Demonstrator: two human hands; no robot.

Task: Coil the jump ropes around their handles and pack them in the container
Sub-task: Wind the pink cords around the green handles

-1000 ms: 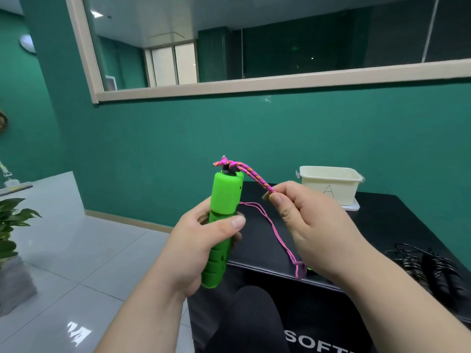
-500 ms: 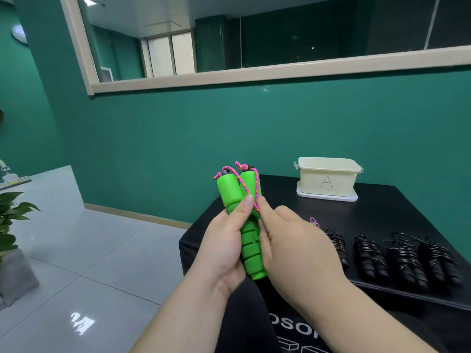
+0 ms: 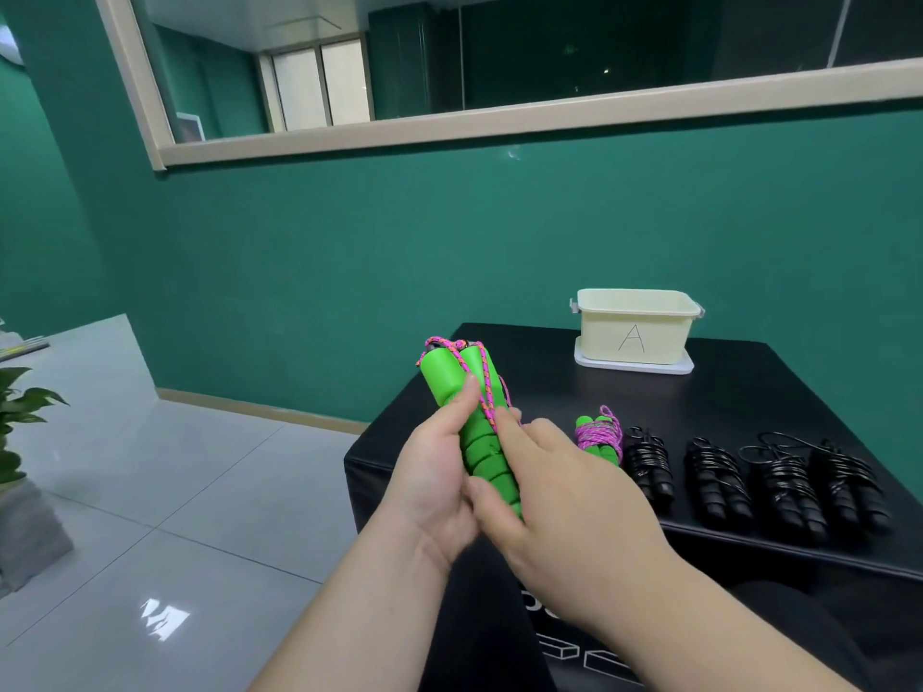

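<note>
Two green foam handles point(image 3: 462, 407) of a jump rope stand side by side, upright and tilted left, above the black table's left corner. My left hand point(image 3: 433, 479) grips them from the left, thumb pressed on the front. My right hand point(image 3: 559, 484) holds them from the right and pinches the pink cord point(image 3: 483, 387), which runs down from the handle tops. A second green rope point(image 3: 599, 437), wrapped in pink cord, lies on the table. Several black coiled ropes point(image 3: 749, 474) lie in a row to its right. A cream container point(image 3: 637, 326) marked "A" stands at the back.
The black table point(image 3: 544, 392) has its left edge beside grey floor tiles point(image 3: 190, 472). A white lid point(image 3: 687, 367) lies under the container. A potted plant point(image 3: 20, 417) stands at far left. A green wall rises behind the table.
The second green handle has been brought up beside the first, and both hands have closed round the pair. My view has tilted down, so the rows of coiled ropes show.
</note>
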